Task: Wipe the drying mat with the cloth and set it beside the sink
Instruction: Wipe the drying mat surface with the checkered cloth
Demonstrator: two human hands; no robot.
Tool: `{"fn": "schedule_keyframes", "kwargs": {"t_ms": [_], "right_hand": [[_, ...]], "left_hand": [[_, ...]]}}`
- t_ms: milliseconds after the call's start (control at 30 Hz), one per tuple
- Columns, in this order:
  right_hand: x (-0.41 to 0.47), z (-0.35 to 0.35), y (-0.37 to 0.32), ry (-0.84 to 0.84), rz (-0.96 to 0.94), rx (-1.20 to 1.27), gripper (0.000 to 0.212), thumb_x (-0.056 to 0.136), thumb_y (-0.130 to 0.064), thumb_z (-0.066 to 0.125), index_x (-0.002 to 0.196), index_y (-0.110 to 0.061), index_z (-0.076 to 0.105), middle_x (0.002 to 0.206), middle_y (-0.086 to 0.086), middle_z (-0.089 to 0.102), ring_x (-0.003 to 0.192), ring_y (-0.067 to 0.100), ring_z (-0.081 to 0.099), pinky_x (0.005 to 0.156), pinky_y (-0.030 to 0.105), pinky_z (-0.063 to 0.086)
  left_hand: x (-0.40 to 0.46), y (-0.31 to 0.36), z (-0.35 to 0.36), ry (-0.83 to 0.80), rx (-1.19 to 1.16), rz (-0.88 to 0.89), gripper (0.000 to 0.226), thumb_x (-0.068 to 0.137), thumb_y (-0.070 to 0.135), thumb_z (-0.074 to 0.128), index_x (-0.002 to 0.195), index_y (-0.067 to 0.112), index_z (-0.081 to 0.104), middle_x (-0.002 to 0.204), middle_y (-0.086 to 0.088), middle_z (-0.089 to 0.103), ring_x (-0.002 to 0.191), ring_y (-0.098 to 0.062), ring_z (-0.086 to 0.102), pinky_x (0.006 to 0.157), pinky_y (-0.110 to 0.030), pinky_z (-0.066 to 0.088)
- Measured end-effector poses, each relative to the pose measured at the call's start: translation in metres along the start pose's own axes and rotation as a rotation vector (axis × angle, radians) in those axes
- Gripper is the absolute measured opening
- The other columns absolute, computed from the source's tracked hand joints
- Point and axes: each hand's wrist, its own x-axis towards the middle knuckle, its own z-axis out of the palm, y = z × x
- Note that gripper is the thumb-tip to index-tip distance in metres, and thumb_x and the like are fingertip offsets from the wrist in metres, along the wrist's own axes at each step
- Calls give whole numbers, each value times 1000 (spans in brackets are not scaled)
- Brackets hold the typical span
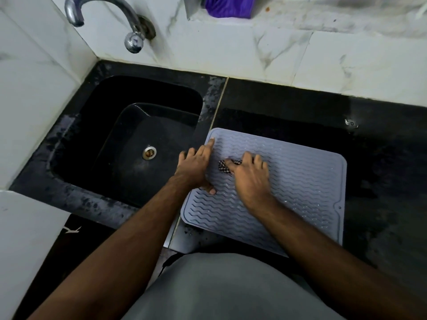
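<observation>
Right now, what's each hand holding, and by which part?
Right hand has the checked cloth bunched under its fingers, pressed onto the mat; only a corner shows. Left hand holds nothing, fingers spread flat on the mat's sink-side edge.

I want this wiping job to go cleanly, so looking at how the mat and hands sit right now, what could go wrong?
The drying mat overhangs the front edge of the counter, so a hard stroke might drag it off. The left hand pins only the corner nearest the sink; the far end is free and may bunch or shift. The cloth is a small wad under the right hand, so the wavy ridges could be wiped unevenly.
</observation>
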Motion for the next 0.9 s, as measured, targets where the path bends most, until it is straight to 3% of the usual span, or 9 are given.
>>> {"fn": "schedule_keyframes", "kwargs": {"t_ms": [167, 367, 533, 667, 733, 833, 900], "right_hand": [[-10, -9, 20, -43, 51, -55, 45, 97, -29, 55, 140, -40, 47, 114, 9, 45, 104, 31, 44, 88, 44, 41], [-6, -33, 35, -152, 146, -32, 37, 93, -29, 63, 130, -33, 60, 116, 8, 52, 113, 30, 46, 93, 44, 44], [16, -34, -6, -21, -55, 172, 65, 90, -28, 66, 145, -45, 37, 120, 1, 45, 111, 26, 41, 93, 44, 44], [17, -12, -30, -39, -116, 167, 47, 91, -33, 61, 135, -44, 52, 122, -1, 41, 111, 25, 37, 93, 43, 44], [14, -5, -21, -59, -128, 200, 50, 92, -31, 61, 139, -47, 49, 124, -3, 40, 110, 24, 37, 93, 42, 45], [10, -5, -10, -61, -197, 40, 56, 90, -38, 63, 139, -54, 41, 121, -2, 38, 108, 26, 38, 91, 42, 41], [8, -8, -8, -74, -148, 8, 55, 92, -41, 61, 140, -55, 39, 121, 0, 38, 109, 28, 37, 93, 44, 39]], "left_hand": [[-1, -1, 0, -10, -34, 9, 162, 47, 56, 96, 161, 22, -15, 161, -1, 25, 142, -31, 31, 120, -56, 19], [-2, -6, 4, 3, -69, 19, 162, 47, 57, 95, 160, 24, -17, 162, -1, 24, 141, -31, 31, 118, -58, 22], [-3, -10, 5, 10, -96, 28, 162, 50, 58, 94, 158, 26, -22, 161, 0, 26, 140, -30, 32, 116, -57, 25], [-4, -11, 6, 21, -123, 39, 162, 50, 56, 95, 158, 28, -23, 162, 4, 26, 139, -29, 33, 118, -53, 23], [-5, -11, 4, 23, -106, 37, 161, 51, 54, 95, 159, 26, -22, 162, 3, 26, 140, -29, 33, 119, -52, 22], [-4, -4, 1, 3, -27, 15, 157, 51, 55, 95, 161, 23, -12, 161, 2, 27, 142, -29, 32, 120, -54, 21], [-2, 5, -1, -20, 66, -8, 151, 53, 56, 94, 162, 22, -5, 161, 0, 26, 145, -31, 29, 120, -56, 19]]}}
